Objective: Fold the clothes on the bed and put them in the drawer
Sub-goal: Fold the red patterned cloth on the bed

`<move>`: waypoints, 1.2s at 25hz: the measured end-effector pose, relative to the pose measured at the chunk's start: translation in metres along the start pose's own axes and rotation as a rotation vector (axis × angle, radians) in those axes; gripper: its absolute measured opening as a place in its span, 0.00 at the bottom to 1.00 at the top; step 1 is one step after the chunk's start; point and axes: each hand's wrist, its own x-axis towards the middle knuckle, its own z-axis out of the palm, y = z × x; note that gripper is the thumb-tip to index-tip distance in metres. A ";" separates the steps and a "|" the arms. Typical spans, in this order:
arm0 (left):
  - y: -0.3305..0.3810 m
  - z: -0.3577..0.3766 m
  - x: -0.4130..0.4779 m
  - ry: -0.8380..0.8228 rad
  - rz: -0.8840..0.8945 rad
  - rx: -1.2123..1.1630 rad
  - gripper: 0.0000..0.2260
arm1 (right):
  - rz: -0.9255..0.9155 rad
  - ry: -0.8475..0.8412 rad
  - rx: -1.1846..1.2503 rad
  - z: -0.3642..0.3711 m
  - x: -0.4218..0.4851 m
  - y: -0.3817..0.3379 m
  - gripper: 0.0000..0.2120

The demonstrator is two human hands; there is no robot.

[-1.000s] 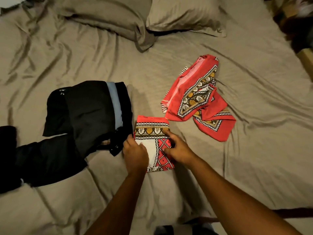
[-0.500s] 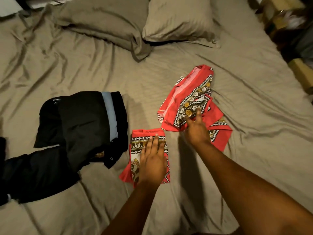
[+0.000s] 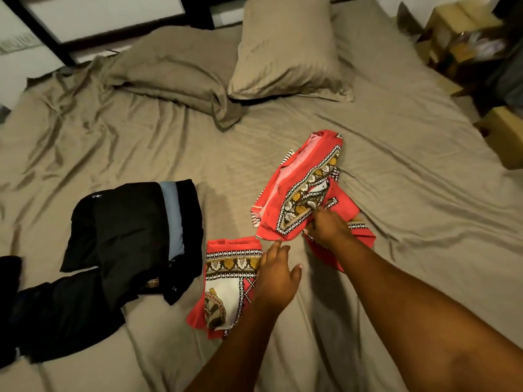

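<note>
Two bare forearms (image 3: 396, 292) are showing, uncovered to the frame edge; the left grip (image 3: 276, 281) is showing a short-trimmed thumbnail (image 3: 299, 266).

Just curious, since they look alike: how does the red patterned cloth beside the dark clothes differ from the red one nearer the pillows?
The folded red patterned cloth is a neat flat rectangle; the crumpled red patterned cloth sprawls rumpled and spreads wider. The right hand is on the crumpled one; the left hand is at the folded one's edge. Both are red with black, white and gold borders.

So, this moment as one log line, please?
left hand: open, at folded red garment | right hand: on unfolded red garment, grip unclear
</note>
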 end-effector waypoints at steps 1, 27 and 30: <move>0.001 0.006 0.003 -0.006 -0.023 -0.025 0.24 | 0.000 0.050 0.017 -0.001 -0.001 0.000 0.10; 0.233 -0.224 -0.074 0.238 0.555 -0.007 0.14 | -0.378 0.396 0.200 -0.347 -0.272 0.038 0.15; 0.241 -0.277 -0.087 0.315 0.621 0.093 0.14 | -0.360 0.309 -0.071 -0.387 -0.302 0.020 0.17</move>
